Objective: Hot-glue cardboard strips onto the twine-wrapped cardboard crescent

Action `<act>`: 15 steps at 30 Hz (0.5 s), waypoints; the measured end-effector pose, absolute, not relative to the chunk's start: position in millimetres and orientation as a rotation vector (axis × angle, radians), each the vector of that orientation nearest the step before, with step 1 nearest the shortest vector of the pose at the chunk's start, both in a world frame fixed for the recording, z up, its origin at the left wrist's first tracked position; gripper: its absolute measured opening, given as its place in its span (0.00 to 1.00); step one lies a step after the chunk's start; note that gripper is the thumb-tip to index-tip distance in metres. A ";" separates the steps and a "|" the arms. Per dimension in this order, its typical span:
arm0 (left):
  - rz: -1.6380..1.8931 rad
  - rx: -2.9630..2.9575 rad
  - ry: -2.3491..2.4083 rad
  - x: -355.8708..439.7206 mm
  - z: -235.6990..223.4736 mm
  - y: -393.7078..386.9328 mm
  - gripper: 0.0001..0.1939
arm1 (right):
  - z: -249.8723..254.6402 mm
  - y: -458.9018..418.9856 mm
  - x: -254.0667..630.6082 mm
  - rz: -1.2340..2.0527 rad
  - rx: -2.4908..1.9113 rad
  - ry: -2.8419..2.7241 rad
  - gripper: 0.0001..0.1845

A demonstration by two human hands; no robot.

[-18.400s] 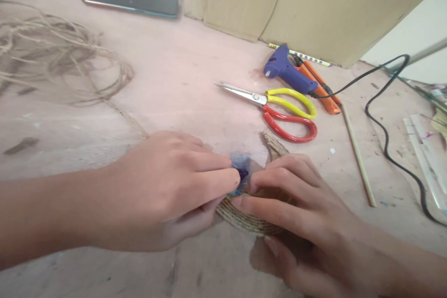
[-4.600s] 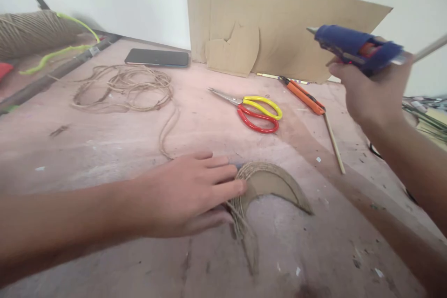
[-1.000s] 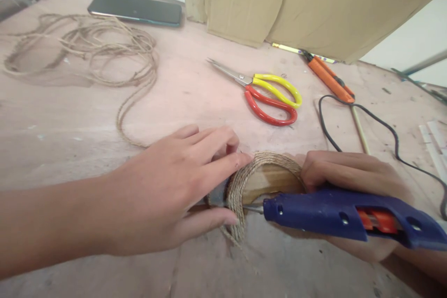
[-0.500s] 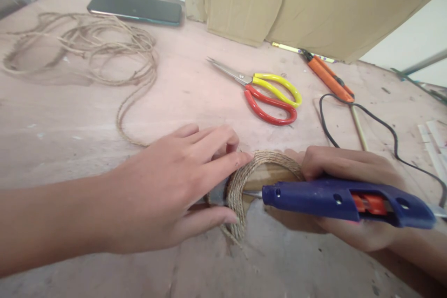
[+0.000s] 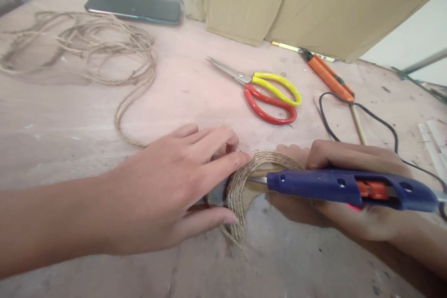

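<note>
Twine-edged crescent [image 5: 237, 193] under our loosely splayed left hand [image 5: 171, 184], glue gun [image 5: 314, 184] to its right in our tightly curled right hand [image 5: 370, 226]

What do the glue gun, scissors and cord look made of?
Glue gun: probably plastic, a smooth molded blue shell. Scissors: silvery, shiny blades look like metal; glossy red and yellow handles, likely plastic. Cord: matte twisted strands suggest plant fiber, perhaps jute.

Cardboard sheet [image 5: 328, 4] stands at counter's [image 5: 195, 88] back edge

A dark smartphone [image 5: 134, 7] lies left of it, near that edge. At the sheet's foot lie a dotted pencil [image 5: 288, 47] and an orange utility knife [image 5: 328, 76]; scissors [image 5: 247, 79] with red and yellow grips lie nearer the front.
</note>
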State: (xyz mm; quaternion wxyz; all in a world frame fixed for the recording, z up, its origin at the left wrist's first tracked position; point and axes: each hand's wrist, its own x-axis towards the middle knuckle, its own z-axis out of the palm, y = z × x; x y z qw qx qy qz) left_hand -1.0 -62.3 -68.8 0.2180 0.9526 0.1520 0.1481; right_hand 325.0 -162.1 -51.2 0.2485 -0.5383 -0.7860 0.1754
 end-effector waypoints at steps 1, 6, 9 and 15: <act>0.408 2.636 0.421 -0.8 -68.4 -62.2 0.23 | -50.2 -161.6 324.6 0.491 -1.459 -2.122 0.10; 0.393 2.642 0.408 0.7 -65.5 -61.5 0.24 | -47.2 -158.6 322.7 0.520 -1.438 -2.076 0.10; 0.368 2.641 0.413 1.4 -65.1 -61.4 0.23 | -45.5 -160.0 324.9 0.501 -1.554 -2.047 0.10; 0.389 2.606 0.438 1.3 -65.1 -61.9 0.23 | -42.5 -162.3 333.2 0.388 -1.630 -2.100 0.13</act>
